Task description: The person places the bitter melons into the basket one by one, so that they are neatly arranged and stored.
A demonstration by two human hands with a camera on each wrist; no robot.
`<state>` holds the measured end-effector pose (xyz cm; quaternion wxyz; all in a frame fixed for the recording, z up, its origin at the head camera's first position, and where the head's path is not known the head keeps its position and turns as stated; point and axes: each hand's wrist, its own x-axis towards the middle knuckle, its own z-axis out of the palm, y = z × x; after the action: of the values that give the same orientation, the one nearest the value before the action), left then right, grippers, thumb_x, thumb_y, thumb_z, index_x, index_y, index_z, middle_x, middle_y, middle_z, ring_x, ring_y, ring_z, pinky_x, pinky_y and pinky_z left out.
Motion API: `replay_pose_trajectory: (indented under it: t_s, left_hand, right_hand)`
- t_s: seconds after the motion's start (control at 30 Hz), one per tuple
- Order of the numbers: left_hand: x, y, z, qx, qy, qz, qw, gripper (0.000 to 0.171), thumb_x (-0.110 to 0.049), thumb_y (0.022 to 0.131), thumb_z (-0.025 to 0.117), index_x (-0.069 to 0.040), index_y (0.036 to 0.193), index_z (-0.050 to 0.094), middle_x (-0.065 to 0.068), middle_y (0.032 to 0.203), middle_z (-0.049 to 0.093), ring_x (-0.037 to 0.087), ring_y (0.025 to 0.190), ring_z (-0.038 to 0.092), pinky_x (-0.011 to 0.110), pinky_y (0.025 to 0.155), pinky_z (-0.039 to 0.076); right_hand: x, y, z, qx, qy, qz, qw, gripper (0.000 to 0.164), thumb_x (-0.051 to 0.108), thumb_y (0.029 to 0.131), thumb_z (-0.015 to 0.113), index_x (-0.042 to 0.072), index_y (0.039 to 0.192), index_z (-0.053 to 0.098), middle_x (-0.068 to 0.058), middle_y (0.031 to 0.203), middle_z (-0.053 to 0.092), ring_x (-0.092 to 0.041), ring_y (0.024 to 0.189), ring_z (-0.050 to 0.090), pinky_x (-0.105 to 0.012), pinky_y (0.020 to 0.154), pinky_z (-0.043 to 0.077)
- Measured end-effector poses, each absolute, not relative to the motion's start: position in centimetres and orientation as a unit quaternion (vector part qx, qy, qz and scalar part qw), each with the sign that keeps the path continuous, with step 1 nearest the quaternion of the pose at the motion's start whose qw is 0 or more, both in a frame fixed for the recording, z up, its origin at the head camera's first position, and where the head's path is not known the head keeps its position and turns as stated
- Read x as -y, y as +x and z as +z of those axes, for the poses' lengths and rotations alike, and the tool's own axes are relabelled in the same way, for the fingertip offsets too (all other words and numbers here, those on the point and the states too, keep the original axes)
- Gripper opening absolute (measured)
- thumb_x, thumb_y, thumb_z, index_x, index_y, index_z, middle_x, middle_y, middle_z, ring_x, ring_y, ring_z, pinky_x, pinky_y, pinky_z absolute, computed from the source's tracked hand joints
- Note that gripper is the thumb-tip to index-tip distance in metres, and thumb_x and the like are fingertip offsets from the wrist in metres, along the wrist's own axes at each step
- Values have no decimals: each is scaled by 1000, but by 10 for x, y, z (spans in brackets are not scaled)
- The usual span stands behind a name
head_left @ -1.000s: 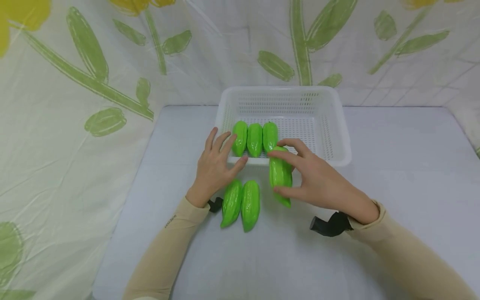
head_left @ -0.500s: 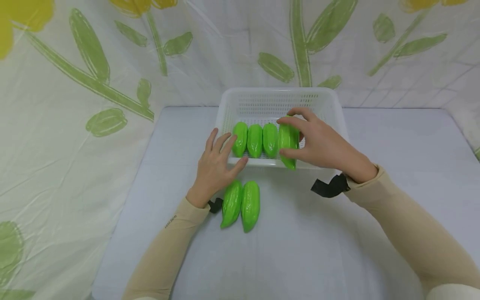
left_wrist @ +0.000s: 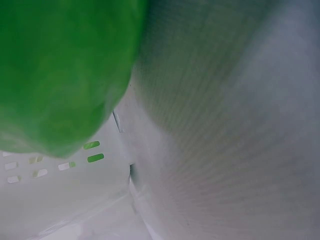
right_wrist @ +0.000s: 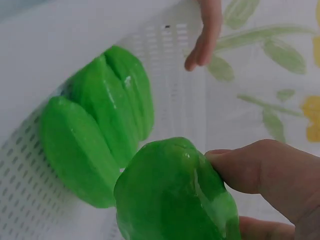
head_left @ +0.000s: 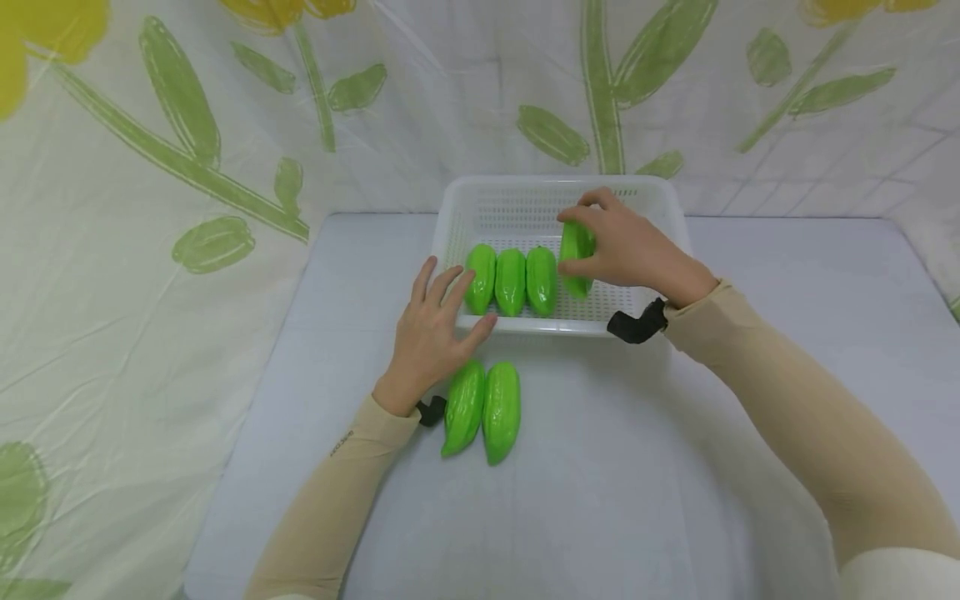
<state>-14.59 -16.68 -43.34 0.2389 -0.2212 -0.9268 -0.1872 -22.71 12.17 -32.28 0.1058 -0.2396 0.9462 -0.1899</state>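
Note:
My right hand (head_left: 630, 250) pinches a glossy, ridged green vegetable (head_left: 575, 250), long with a pointed end, between thumb and fingers. It is inside the white plastic basket (head_left: 525, 323), right of three similar green vegetables (head_left: 511, 283) lying side by side. Whether it touches the basket floor is unclear. In the right wrist view the held vegetable (right_wrist: 172, 195) looks large and near. My left hand (head_left: 431, 333) has its fingers spread at the basket's front left edge. Two more green vegetables (head_left: 501, 412) lie on the table beside that wrist; one fills the left wrist view's corner, blurred.
The basket stands at the back of the table (head_left: 600, 500), which has a pale cloth cover. Behind hangs a white curtain (head_left: 450, 92) with green leaves and yellow flowers. Black straps (head_left: 637, 323) are at both wrists.
My right hand has carried the green vegetable from in front of the basket over its front rim, back and down into the basket. My left hand has stayed in place.

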Motion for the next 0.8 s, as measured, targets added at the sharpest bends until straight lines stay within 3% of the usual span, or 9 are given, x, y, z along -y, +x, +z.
replay_pose_trajectory:
  t_s: [0.23, 0.37, 0.67, 0.8]
  left_hand:
    - [167, -145, -433, 923, -225, -190, 247, 80, -66, 104, 35, 0, 142, 60, 22, 142, 61, 51, 149, 37, 58, 101, 56]
    - [167, -146, -433, 923, -225, -191, 246, 81, -66, 104, 34, 0, 142, 60, 23, 142, 60, 51, 149, 36, 58, 106, 53]
    - [168, -146, -434, 925, -223, -191, 242, 83, -68, 104, 31, -1, 143, 60, 22, 143, 60, 50, 149, 36, 57, 106, 53]
    - [168, -146, -433, 924, -226, -191, 241, 81, -67, 104, 32, 0, 143, 60, 23, 143, 60, 50, 149, 36, 57, 107, 52]
  right_hand:
    - [-114, -246, -334, -959, -211, -136, 129, 75, 40, 94, 74, 10, 157, 45, -24, 159, 31, -37, 89, 64, -49, 74, 56]
    - [-112, -257, -340, -963, -201, -115, 139, 77, 39, 94, 73, 6, 157, 44, -28, 158, 32, -37, 86, 64, -51, 75, 58]
    - [-103, -271, -357, -959, -197, -86, 184, 80, 42, 92, 74, 2, 155, 46, -30, 149, 37, -45, 114, 58, -61, 98, 53]
    - [-100, -271, -364, -954, -197, -85, 209, 81, 44, 91, 75, 1, 154, 46, -32, 149, 38, -47, 119, 57, -64, 101, 51]
